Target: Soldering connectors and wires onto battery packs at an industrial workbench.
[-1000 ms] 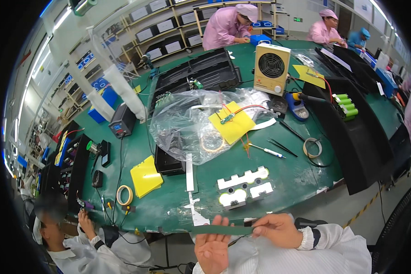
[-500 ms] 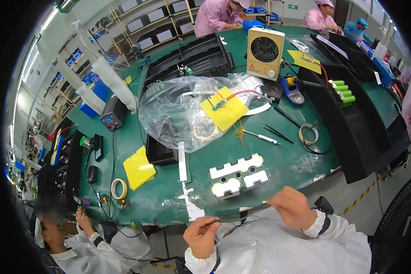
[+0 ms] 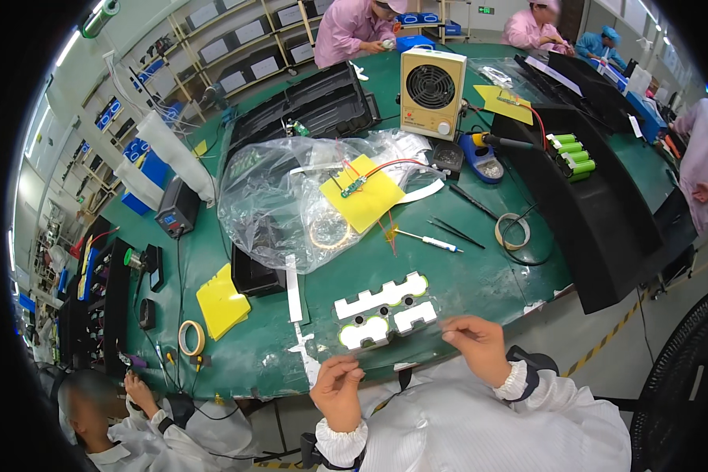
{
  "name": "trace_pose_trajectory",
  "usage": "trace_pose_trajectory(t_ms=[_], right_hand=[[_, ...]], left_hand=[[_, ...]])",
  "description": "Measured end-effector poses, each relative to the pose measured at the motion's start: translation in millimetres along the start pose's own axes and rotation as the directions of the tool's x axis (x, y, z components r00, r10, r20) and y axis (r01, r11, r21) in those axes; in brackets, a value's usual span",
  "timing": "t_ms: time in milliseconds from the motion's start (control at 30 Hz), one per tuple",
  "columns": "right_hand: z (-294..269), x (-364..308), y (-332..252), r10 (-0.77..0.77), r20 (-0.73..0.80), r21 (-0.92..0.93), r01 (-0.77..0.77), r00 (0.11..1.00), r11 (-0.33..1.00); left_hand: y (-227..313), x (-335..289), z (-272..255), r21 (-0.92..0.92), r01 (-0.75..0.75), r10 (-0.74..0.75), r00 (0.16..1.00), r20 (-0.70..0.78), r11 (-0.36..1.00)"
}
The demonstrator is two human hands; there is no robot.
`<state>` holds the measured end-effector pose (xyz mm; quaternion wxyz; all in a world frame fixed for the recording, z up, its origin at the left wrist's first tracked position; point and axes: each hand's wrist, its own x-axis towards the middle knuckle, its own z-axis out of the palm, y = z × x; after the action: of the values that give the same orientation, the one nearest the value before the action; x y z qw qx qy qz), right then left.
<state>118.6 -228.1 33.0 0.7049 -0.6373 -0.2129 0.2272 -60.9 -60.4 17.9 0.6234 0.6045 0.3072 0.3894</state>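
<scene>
My left hand [image 3: 338, 391] and my right hand [image 3: 477, 348] are raised at the table's near edge, thumb and fingers pinched. A thin, nearly invisible clear strip appears stretched between them; its outline is hard to make out. Just beyond them lies a small battery block with white-topped pieces [image 3: 380, 297], notched along the edges, with dark round gaps between. Neither hand appears to touch the block. Past it are a white pen-like tool [image 3: 429, 239] and dark tweezers [image 3: 458, 233].
A clear plastic bag [image 3: 271, 197] bears a yellow sheet [image 3: 362, 194] with a wired circuit board. Behind stands a fan unit [image 3: 433, 90]. A soldering iron stand [image 3: 482, 161], tape roll [image 3: 511, 232] and black casing [image 3: 598, 212] lie right. Yellow sheets [image 3: 222, 303] lie left, near a seated co-worker [image 3: 130, 425].
Both hands have moved slightly forward toward the battery block, carrying the strip closer to it. The view has shifted, so the table's things appear further left.
</scene>
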Motion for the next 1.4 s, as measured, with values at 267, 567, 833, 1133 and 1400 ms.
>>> trace_pose_trajectory(t_ms=[267, 567, 833, 1133, 1400], right_hand=[[5, 16, -2, -0.086, 0.031, -0.104, 0.088, 0.996, 0.991], [12, 20, -5, -0.080, 0.011, 0.025, 0.080, 0.997, 0.997], [11, 20, -9, -0.133, 0.033, -0.041, 0.134, 0.991, 0.990], [8, 24, -16, -0.155, 0.052, -0.047, 0.157, 0.987, 0.986], [8, 26, -21, -0.150, 0.052, -0.050, 0.152, 0.987, 0.987]], left_hand=[[-6, 7, 3, 0.032, -0.035, 0.037, 0.997, -0.067, 0.999], [-3, 11, 7, -0.012, -0.006, 0.004, 0.990, -0.141, 1.000], [-3, 17, 7, 0.006, -0.036, 0.037, 0.995, -0.096, 0.999], [9, 19, 11, 0.032, -0.038, 0.041, 0.995, -0.093, 0.999], [14, 19, 13, 0.025, -0.079, 0.081, 0.993, -0.090, 0.997]])
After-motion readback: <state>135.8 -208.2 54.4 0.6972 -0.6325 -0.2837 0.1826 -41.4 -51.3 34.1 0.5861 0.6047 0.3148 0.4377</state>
